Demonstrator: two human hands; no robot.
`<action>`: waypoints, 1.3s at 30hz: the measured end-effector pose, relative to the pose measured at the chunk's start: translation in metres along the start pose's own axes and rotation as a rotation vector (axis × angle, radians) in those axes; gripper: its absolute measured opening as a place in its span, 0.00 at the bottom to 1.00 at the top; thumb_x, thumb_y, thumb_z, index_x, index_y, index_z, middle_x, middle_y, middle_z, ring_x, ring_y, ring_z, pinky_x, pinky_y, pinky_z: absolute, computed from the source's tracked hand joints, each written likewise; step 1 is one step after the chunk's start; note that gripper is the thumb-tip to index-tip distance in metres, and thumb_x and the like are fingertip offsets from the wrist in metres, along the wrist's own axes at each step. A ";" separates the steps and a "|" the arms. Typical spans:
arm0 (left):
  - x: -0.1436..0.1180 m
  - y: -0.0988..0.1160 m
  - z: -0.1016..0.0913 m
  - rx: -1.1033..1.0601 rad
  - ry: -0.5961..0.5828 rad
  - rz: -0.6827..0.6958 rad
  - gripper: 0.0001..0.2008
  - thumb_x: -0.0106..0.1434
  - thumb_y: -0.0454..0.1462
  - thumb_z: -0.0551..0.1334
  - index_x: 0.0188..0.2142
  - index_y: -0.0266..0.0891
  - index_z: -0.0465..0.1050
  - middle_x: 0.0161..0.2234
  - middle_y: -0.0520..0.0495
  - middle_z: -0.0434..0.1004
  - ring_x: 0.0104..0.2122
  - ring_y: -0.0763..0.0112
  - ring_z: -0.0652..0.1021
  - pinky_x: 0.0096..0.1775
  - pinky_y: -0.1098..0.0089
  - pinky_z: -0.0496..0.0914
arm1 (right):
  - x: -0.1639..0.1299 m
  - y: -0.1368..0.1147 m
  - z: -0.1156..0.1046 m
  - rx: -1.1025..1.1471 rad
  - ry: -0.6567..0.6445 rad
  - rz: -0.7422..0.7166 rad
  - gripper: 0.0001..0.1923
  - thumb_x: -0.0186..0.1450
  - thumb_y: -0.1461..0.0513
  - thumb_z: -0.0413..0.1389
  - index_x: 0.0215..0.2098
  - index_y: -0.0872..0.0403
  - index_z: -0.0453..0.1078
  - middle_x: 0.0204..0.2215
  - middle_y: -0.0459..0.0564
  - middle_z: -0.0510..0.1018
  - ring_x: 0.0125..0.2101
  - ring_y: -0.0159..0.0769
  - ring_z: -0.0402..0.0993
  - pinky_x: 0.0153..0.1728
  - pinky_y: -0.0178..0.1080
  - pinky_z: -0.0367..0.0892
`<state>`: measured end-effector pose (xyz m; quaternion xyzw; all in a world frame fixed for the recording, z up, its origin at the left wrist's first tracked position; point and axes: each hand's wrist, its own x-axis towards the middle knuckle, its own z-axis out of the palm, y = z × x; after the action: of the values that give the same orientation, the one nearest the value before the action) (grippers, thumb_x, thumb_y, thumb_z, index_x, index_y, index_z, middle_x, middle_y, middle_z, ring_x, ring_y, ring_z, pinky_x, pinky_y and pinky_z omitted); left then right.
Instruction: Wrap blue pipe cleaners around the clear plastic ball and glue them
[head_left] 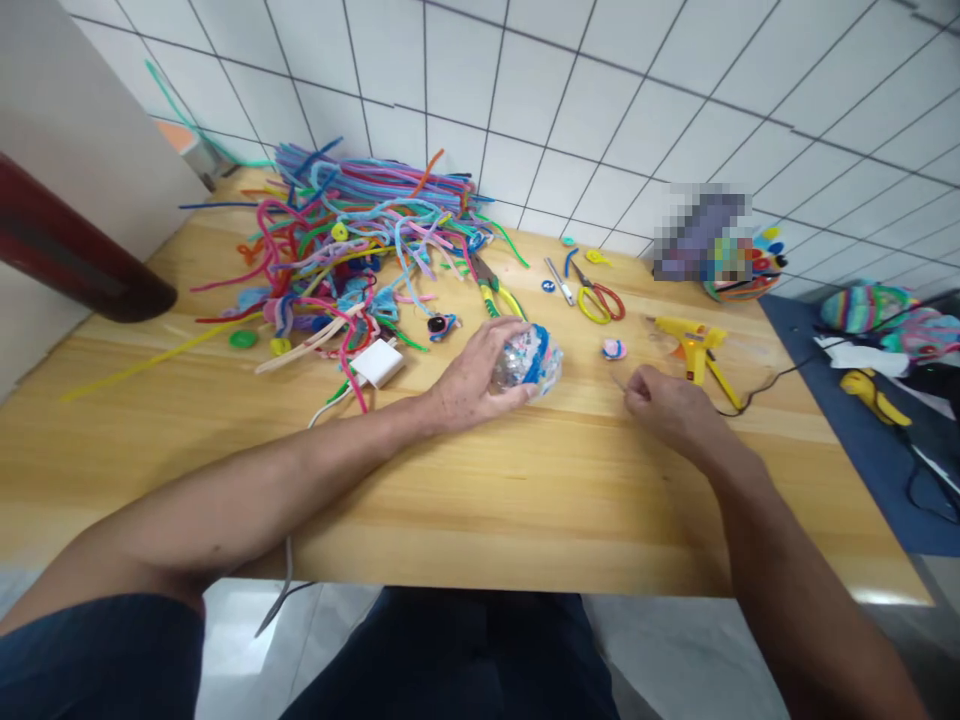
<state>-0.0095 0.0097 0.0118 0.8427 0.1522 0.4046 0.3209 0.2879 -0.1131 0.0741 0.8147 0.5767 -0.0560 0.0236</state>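
Note:
My left hand (484, 375) is closed around a clear plastic ball (541, 362) with a blue band and bits of pink and white, near the middle of the wooden table. To the right, my right hand (664, 400) is closed in a pinch just above the tabletop. A thin, pale sliver seems to stick out from its fingertips, too small to name. Just beyond that hand lies a small pink, white and blue piece (613, 349). A yellow hot glue gun (691, 340) rests on its side to the right of it.
A tangled heap of pipe cleaners (360, 215) covers the table's back left. Pliers (495, 292), a craft knife (559, 282) and scissors (598, 300) lie along the back. A white charger (378, 363) sits left, its cable running over the front edge. A dark red cylinder (82, 245) stands far left.

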 end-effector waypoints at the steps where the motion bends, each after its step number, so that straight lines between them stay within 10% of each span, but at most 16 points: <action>1: 0.000 0.000 0.000 -0.003 -0.004 -0.003 0.35 0.68 0.48 0.67 0.69 0.43 0.58 0.67 0.31 0.67 0.70 0.44 0.68 0.70 0.38 0.65 | -0.002 0.002 -0.001 0.102 0.019 -0.033 0.03 0.66 0.62 0.58 0.34 0.49 0.73 0.29 0.50 0.83 0.31 0.44 0.80 0.32 0.41 0.65; 6: 0.001 0.001 -0.002 0.008 -0.009 0.016 0.36 0.69 0.49 0.68 0.69 0.43 0.57 0.67 0.31 0.68 0.71 0.46 0.68 0.70 0.39 0.66 | -0.025 -0.025 -0.009 0.570 0.255 -0.319 0.06 0.71 0.55 0.58 0.40 0.47 0.75 0.32 0.47 0.85 0.28 0.40 0.81 0.31 0.41 0.73; 13: 0.001 0.002 -0.002 0.003 -0.015 0.001 0.36 0.68 0.47 0.67 0.70 0.45 0.56 0.68 0.33 0.68 0.71 0.44 0.67 0.71 0.39 0.64 | -0.038 -0.080 -0.007 0.310 0.472 -0.701 0.08 0.75 0.58 0.56 0.44 0.47 0.78 0.30 0.47 0.85 0.25 0.35 0.79 0.27 0.38 0.68; 39: -0.001 0.004 -0.008 0.065 -0.060 -0.057 0.36 0.71 0.53 0.64 0.71 0.44 0.55 0.69 0.35 0.66 0.71 0.45 0.66 0.73 0.40 0.62 | -0.015 -0.081 0.027 0.487 0.572 -0.649 0.10 0.76 0.57 0.58 0.44 0.42 0.83 0.35 0.48 0.88 0.34 0.39 0.84 0.34 0.43 0.76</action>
<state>-0.0165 0.0094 0.0181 0.8598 0.1795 0.3648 0.3089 0.2047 -0.1030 0.0512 0.5578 0.7540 0.0320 -0.3453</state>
